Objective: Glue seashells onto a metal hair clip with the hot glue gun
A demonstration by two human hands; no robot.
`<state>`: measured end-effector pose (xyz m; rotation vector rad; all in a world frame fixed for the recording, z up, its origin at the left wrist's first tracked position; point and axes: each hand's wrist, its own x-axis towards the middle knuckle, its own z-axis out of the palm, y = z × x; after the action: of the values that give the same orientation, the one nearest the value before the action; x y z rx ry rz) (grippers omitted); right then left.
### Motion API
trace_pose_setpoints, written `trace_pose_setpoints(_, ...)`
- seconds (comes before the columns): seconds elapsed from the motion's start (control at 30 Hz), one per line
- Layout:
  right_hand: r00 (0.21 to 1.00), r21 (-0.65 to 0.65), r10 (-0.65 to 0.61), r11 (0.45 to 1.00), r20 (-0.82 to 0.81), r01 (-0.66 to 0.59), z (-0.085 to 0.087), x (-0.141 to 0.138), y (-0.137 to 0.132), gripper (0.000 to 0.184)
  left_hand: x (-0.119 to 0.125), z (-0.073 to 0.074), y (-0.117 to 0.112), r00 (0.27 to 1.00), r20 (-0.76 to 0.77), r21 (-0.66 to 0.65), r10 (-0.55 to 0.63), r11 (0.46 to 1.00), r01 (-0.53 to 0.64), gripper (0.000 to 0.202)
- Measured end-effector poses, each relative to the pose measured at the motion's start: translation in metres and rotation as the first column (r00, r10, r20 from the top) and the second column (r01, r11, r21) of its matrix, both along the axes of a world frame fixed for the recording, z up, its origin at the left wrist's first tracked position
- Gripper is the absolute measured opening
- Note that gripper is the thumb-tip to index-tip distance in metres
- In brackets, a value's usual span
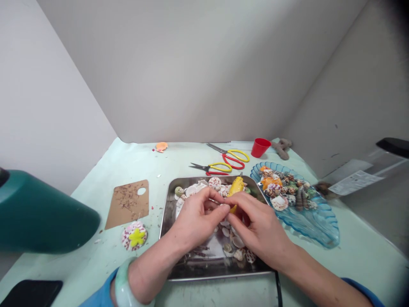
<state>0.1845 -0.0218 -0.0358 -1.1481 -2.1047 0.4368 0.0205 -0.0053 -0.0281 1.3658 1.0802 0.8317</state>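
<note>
Both hands meet above a metal tray (191, 273) that holds many small shells (238, 242). My left hand (204, 211) has thumb and forefinger pinched together, and a green-white bangle (124, 283) circles that wrist. Fingertip to fingertip with it, my right hand (254, 217) pinches too. Whatever lies between the fingers is too small and covered to make out. Just behind the fingers a yellow glue gun-like piece with a pointed grey tip (236, 186) rests on the shells, partly hidden by my right hand.
Behind the tray lie two pairs of scissors (234, 157) and a red cup (260, 147). A blue shell-shaped dish (315, 224) with shells stands right. At left are a brown board (128, 202), a round piece with a yellow flower (136, 237) and a green bottle (44, 213).
</note>
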Motion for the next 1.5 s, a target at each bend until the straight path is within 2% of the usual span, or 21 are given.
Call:
trace_pose_setpoints(0.17, 0.997, 0.044, -0.014, 0.999, 0.082, 0.011, -0.0012, -0.0014, 0.0001, 0.018, -0.0023, -0.0035, -0.0003, 0.976, -0.211, 0.160, 0.059, 0.987, -0.026, 0.016)
trace_pose_setpoints(0.33, 0.991, 0.084, -0.029, 0.996, 0.132, 0.018, -0.0042, 0.0001, -0.0003, 0.020, -0.0011, 0.0016, -0.0019, 0.953, -0.290, 0.214, 0.084, 0.977, -0.020, 0.016)
trace_pose_setpoints(0.63, 0.994, 0.070, -0.031, 0.997, 0.108, 0.024, -0.0018, -0.0017, 0.0002, 0.014, -0.0008, 0.0022, -0.0033, 0.955, -0.277, 0.214, 0.103, 0.976, -0.043, 0.014)
trace_pose_setpoints(0.87, 0.991, 0.047, -0.044, 0.998, 0.128, 0.038, -0.0043, -0.0007, -0.0003, 0.014, -0.0008, 0.0004, -0.0031, 0.965, -0.254, 0.205, 0.070, 0.979, -0.018, 0.014)
trace_pose_setpoints(1.13, 0.992, 0.064, -0.077, 0.995, 0.103, 0.070, -0.0035, -0.0011, 0.0009, 0.016, -0.0006, 0.0059, -0.0030, 0.938, -0.339, 0.221, 0.076, 0.975, 0.001, 0.014)
trace_pose_setpoints(1.5, 0.993, 0.095, -0.070, 0.994, 0.093, 0.061, -0.0059, -0.0014, 0.0008, 0.020, -0.0015, 0.0026, -0.0049, 0.924, -0.377, 0.217, 0.060, 0.976, 0.025, 0.014)
